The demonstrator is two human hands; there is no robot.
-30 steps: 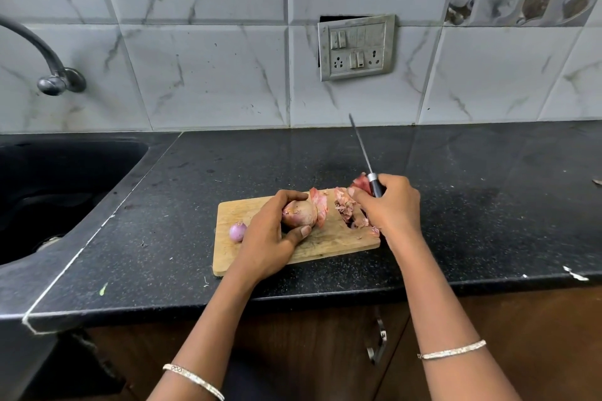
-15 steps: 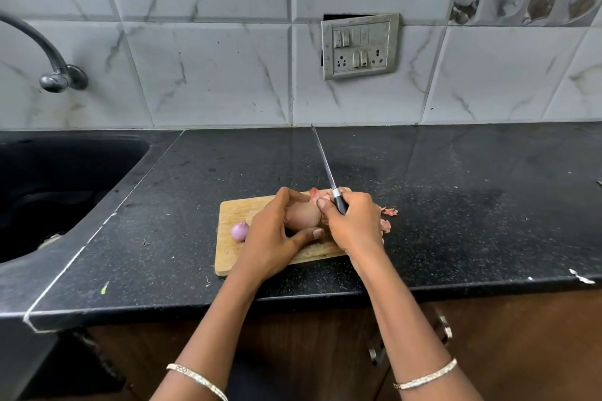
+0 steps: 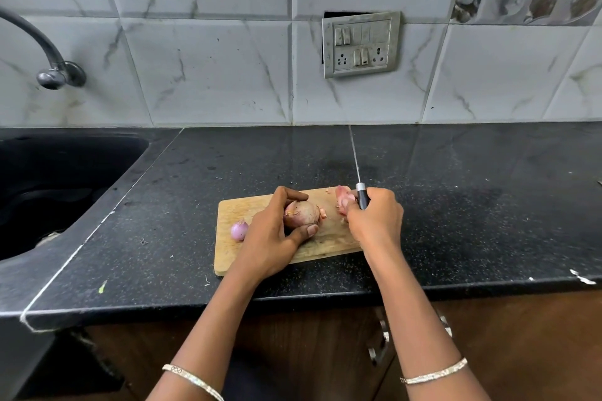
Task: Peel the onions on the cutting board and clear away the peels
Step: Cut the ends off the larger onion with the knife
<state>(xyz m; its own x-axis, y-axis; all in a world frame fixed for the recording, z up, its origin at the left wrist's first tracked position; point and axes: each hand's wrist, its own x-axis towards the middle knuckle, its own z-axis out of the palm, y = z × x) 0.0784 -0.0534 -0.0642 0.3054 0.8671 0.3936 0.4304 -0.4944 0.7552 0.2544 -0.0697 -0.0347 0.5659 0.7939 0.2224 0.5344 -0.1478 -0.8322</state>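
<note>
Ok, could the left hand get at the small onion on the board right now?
Probably not yet: the left hand grips the big onion. The small onion lies beside it, with nothing between.

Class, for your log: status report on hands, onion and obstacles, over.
Left hand grips large onion on cutting board. Right hand holds knife, peel at fingertips. Small onion beside left hand.

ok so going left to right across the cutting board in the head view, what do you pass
small purple onion → left hand → large onion it grips → loose peels → right hand holding the knife
</note>
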